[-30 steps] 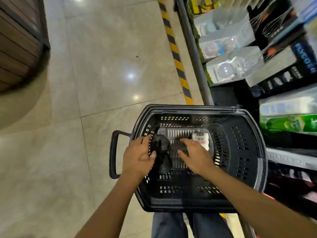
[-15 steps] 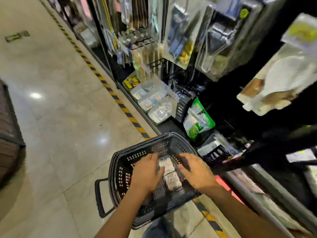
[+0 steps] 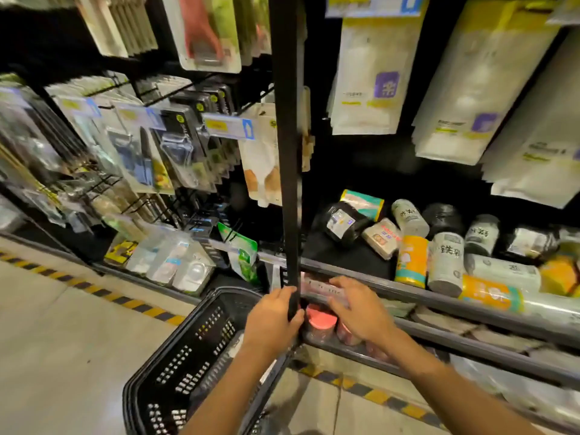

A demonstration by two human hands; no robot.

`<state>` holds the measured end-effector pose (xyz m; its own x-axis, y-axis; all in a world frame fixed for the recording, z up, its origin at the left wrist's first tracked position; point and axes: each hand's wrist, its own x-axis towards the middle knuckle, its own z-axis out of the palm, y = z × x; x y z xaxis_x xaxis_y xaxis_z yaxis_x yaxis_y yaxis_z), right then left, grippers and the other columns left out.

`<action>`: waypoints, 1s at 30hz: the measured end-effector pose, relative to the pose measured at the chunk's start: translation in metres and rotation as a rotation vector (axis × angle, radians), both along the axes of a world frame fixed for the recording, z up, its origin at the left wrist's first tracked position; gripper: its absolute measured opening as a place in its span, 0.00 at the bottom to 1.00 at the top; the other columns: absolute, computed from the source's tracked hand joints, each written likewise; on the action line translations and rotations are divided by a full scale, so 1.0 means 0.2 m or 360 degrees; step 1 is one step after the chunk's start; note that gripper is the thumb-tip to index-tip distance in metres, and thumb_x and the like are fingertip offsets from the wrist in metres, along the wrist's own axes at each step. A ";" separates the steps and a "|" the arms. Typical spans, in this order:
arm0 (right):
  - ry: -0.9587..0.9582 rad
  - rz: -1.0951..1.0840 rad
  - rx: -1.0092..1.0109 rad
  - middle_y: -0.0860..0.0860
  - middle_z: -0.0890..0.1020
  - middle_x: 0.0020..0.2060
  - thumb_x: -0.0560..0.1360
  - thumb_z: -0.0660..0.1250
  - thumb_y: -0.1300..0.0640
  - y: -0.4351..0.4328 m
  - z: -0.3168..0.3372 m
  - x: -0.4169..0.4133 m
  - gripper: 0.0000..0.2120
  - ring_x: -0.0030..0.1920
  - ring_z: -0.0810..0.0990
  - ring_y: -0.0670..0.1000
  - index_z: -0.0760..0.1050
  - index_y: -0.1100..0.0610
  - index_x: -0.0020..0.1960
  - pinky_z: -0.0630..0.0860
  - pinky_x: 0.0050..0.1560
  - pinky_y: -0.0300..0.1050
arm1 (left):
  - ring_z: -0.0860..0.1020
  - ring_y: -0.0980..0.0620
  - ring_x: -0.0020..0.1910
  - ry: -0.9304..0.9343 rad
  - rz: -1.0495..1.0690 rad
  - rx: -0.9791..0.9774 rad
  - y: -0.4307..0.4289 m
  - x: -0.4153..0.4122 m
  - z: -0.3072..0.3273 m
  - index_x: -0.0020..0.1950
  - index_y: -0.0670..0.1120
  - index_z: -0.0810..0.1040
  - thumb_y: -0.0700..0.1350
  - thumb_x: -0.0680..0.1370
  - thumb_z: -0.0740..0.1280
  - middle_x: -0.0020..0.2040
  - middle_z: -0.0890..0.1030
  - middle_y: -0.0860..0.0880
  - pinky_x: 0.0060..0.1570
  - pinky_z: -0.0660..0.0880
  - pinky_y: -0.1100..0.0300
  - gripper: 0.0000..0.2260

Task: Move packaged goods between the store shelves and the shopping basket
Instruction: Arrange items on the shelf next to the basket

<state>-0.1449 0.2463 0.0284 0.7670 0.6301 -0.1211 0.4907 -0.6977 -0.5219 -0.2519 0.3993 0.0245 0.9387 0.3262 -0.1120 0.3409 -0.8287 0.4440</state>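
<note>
**A:** While the left hand point(image 3: 271, 318) is curled round the black upright post point(image 3: 287, 152), what is the right hand point(image 3: 361, 312) doing?

**B:** It lies on a pale flat packet point(image 3: 318, 288), with the fingers fairly straight across its top. The thumb is hidden, so I cannot tell whether it pinches the packet or only rests on it.

**A:** Where exactly is that packet?

**B:** It is at the front rail point(image 3: 439, 301) of the low shelf, just right of the post. It sits directly above a jar with a pink lid point(image 3: 320, 318) on the tier below.

**A:** Does the left hand really grip the post?

**B:** As far as I can see, yes. The fingers wrap it near its lower end.

**A:** And the basket?

**B:** The black shopping basket point(image 3: 188, 356) sits low, left of the post and under the left forearm, with its perforated wall towards us. Something pale shows inside, too blurred to name.

**A:** What stands behind the rail?

**B:** A black roll point(image 3: 340, 226) with a white label lies tilted, touching a small pale pack point(image 3: 381, 238). Next come an orange can point(image 3: 411, 262) and white rolls point(image 3: 445, 262) with dark characters, crowded together. Pale pouches point(image 3: 367, 83) hang above. Yellow-and-black tape point(image 3: 141, 306) runs along the floor at the foot of the shelving.
</note>
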 end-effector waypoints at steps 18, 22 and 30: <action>-0.0101 -0.0706 0.0194 0.54 0.77 0.61 0.77 0.63 0.52 -0.04 0.02 0.64 0.19 0.61 0.75 0.55 0.71 0.58 0.65 0.69 0.56 0.44 | 0.71 0.49 0.65 -0.0135 -0.0068 -0.0516 0.00 0.87 0.04 0.72 0.47 0.65 0.54 0.77 0.65 0.67 0.71 0.49 0.64 0.69 0.55 0.25; -0.0165 -0.0656 0.0167 0.54 0.75 0.64 0.78 0.62 0.52 -0.02 -0.02 0.86 0.20 0.64 0.72 0.55 0.69 0.57 0.68 0.68 0.57 0.44 | 0.66 0.42 0.69 0.0036 0.0306 -0.0819 0.00 1.10 -0.02 0.73 0.43 0.61 0.55 0.77 0.66 0.70 0.67 0.43 0.64 0.65 0.53 0.30; -0.0290 -0.0402 -0.0096 0.55 0.68 0.68 0.77 0.63 0.50 0.15 -0.28 1.46 0.28 0.66 0.68 0.57 0.60 0.56 0.73 0.65 0.64 0.46 | 0.71 0.40 0.63 0.0123 0.1117 -0.1422 0.00 1.50 -0.37 0.71 0.40 0.60 0.65 0.66 0.72 0.66 0.71 0.39 0.62 0.69 0.50 0.45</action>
